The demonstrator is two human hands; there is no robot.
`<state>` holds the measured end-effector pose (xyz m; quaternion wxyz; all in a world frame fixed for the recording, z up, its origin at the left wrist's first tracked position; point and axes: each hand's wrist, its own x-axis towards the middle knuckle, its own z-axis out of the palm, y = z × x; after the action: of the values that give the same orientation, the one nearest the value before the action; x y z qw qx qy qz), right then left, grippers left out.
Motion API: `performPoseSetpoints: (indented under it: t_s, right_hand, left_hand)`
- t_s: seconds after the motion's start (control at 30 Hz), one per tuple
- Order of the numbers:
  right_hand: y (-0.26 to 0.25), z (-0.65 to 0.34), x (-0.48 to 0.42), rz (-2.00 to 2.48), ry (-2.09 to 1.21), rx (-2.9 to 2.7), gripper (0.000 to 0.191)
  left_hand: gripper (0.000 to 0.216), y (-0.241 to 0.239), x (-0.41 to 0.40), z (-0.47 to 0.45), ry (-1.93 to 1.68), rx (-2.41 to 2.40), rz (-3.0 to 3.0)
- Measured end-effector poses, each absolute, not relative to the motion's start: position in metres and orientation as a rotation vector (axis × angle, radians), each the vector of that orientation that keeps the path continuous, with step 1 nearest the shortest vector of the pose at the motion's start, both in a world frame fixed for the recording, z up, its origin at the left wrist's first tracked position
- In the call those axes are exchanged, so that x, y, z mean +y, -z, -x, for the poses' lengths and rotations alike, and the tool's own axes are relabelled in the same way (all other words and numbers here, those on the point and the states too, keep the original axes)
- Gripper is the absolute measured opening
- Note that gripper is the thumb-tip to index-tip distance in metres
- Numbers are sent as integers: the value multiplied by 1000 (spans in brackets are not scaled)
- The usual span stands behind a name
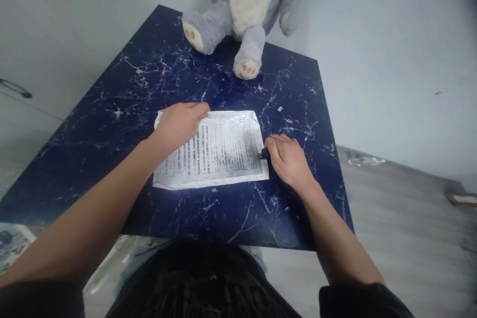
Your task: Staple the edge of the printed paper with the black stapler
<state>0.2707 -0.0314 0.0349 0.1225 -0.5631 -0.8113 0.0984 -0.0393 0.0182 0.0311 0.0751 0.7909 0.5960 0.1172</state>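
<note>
A white, crinkled packet of paper (223, 151) covered in printed text lies flat on the table, with a slight shine on its surface. My left hand (181, 124) rests over its upper left part, fingers together and bent at the far edge. At the packet's right edge, my right hand (286, 159) is closed around a small black object (264, 153). Only the object's tip shows, touching or just over the paper. Its kind cannot be made out, since my fingers hide the rest.
The dark blue marble-patterned table (238, 213) stands against pale walls. A grey and cream plush toy (246, 20) sits at the far edge. A tiny white scrap (280, 109) lies right of the packet. Clear plastic (365, 161) is on the floor at right.
</note>
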Motion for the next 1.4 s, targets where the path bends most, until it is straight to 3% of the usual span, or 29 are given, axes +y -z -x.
performPoseSetpoints:
  t_s: [1.4]
  right_hand:
    - [-29, -258, -35, 1672, 193, -2511, 47]
  left_hand:
    - [33, -33, 16, 35, -316, 1788, -2374]
